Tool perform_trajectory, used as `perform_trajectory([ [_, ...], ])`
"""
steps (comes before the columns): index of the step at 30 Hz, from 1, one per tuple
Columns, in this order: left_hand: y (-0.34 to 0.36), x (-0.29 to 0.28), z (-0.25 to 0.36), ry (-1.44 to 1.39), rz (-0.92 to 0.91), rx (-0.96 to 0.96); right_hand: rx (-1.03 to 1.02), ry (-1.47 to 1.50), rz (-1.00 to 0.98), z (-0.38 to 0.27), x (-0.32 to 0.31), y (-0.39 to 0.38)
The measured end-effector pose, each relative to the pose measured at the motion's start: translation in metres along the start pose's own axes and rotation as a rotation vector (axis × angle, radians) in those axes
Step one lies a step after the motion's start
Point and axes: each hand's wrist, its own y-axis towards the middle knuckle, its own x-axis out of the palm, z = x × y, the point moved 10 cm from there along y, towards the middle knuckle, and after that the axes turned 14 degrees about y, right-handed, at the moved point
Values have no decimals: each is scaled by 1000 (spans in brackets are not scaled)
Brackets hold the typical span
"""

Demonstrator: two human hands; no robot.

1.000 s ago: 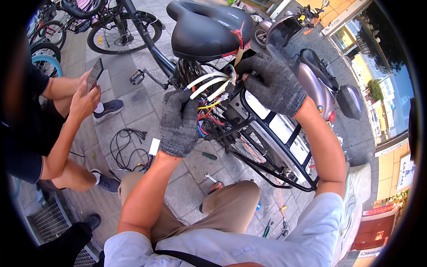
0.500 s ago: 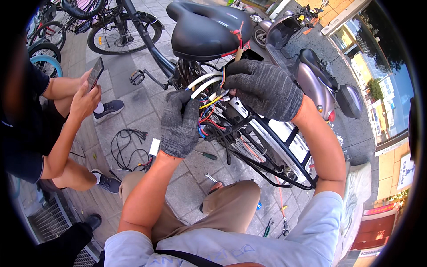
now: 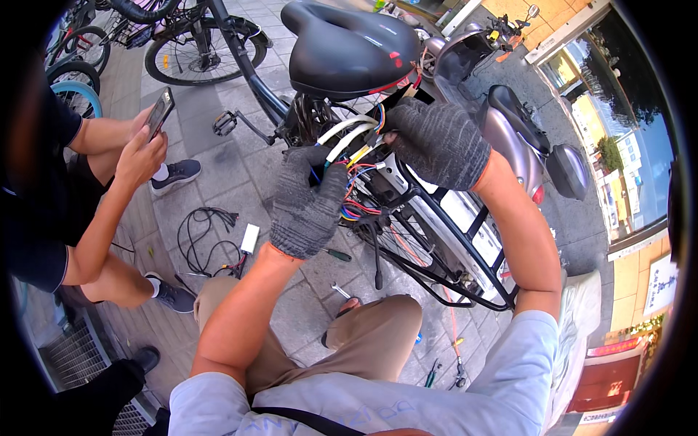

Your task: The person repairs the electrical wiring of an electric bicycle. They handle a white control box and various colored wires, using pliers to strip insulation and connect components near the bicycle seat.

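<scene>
Both my hands wear dark grey knit gloves and work at a wire bundle behind the black bicycle saddle (image 3: 349, 54). My left hand (image 3: 307, 200) is closed, with thumb and fingers pinching wires beside the ends of two thick white cables (image 3: 350, 136). My right hand (image 3: 440, 144) is closed on wires at the far side of the bundle; its fingertips are partly hidden. Between the hands run thin yellow, blue and orange wires. More coloured wires (image 3: 358, 211) loop below, next to my left hand. The black rear rack (image 3: 454, 236) extends toward me under my right forearm.
On the paving lie a screwdriver (image 3: 338, 255), a wrench (image 3: 340, 291), pliers (image 3: 432, 373), a white box (image 3: 250, 238) and coiled black cable (image 3: 190, 240). At left a seated person holds a phone (image 3: 158, 115). A scooter (image 3: 516, 120) stands beyond the bicycle.
Both hands have moved slightly right with the wires, and the saddle has shifted the same way. The red-ended wires by my right hand sit lower and farther right.
</scene>
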Motion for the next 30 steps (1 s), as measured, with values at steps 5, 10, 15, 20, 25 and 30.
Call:
perform_trajectory([
  [5, -1, 3, 34, 121, -1, 276, -2, 153, 61, -15, -1, 2],
  [10, -5, 6, 29, 30, 3, 237, -76, 108, 18, -16, 2, 0],
  [15, -9, 10, 24, 0, -25, 257, -165, 112, -52, -20, 3, 1],
  [20, -11, 10, 26, 39, -19, 308, -191, 121, -60, -23, -1, 1],
  [25, -13, 8, 31, -9, -75, 276, -204, 85, -26, -23, 2, 1],
  [30, -13, 9, 34, 22, -53, 324, -187, 102, -39, -24, 5, 2],
])
